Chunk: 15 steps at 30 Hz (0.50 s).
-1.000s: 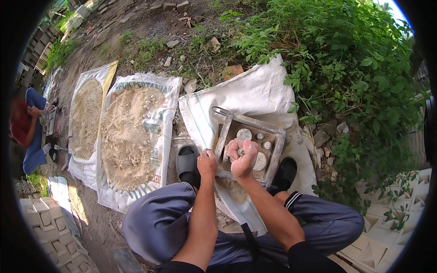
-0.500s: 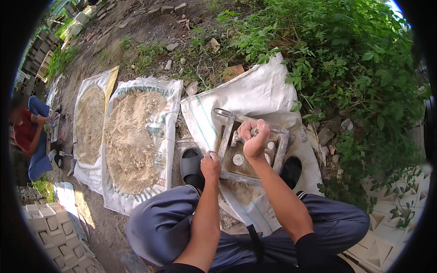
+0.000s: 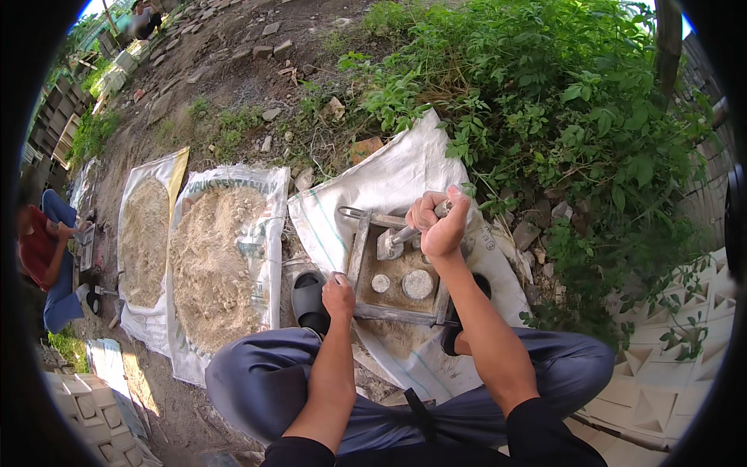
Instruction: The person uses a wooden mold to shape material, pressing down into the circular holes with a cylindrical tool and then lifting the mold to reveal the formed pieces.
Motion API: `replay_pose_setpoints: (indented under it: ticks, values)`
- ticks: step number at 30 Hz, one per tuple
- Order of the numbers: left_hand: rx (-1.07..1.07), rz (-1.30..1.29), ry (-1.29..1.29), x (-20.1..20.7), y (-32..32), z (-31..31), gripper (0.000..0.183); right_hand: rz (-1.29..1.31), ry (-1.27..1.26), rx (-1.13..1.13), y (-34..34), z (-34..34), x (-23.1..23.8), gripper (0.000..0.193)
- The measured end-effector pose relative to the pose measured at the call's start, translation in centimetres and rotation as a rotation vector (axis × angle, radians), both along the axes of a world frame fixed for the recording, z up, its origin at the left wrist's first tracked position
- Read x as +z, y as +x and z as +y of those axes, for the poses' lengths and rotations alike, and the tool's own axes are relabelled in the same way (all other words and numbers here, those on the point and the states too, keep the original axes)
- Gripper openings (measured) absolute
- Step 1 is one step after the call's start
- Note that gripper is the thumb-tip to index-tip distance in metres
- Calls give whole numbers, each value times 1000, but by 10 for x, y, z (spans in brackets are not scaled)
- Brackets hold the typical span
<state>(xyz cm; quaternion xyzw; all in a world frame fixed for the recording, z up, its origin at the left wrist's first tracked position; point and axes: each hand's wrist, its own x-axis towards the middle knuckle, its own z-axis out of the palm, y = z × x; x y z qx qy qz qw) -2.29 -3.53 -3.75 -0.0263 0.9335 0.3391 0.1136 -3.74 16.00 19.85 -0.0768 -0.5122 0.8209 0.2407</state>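
My right hand (image 3: 440, 226) is closed around the handle of a dusty hammer (image 3: 391, 244). The hammer's blocky head is over the far left part of a square mould frame (image 3: 395, 314); whether it touches is unclear. Inside the frame, pale round pieces sit in a sandy bed, among them a large disc (image 3: 418, 285) and a smaller disc (image 3: 380, 283). A looped metal handle (image 3: 352, 212) sticks out at the far left corner. My left hand (image 3: 338, 296) is a closed fist beside the frame's near left corner; anything inside it is hidden. A white sack (image 3: 389, 183) lies under the frame.
Two sacks to the left bear sandy powder (image 3: 214, 268) and more powder (image 3: 145, 241). A person (image 3: 50, 261) sits at far left. Patterned pale blocks (image 3: 97, 416) stand lower left, others (image 3: 661, 373) lower right. Leafy plants (image 3: 576, 132) crowd the right. My sandalled foot (image 3: 311, 300) is beside the frame.
The hammer has swung up and left within the frame, uncovering the large disc. My view has shifted, so the mats and frame appear farther left. My left hand stays closed by the frame.
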Motion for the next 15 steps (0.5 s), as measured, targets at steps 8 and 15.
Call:
replay_pose_setpoints:
  ticks: [8,15]
  values:
    - [-59,179,-215,19,-4,9,24,-147,107,-47,66,7,12,53]
    - [-441,-123,-87,88,-30,35,36,-57,61,-67,110,11,-13,56]
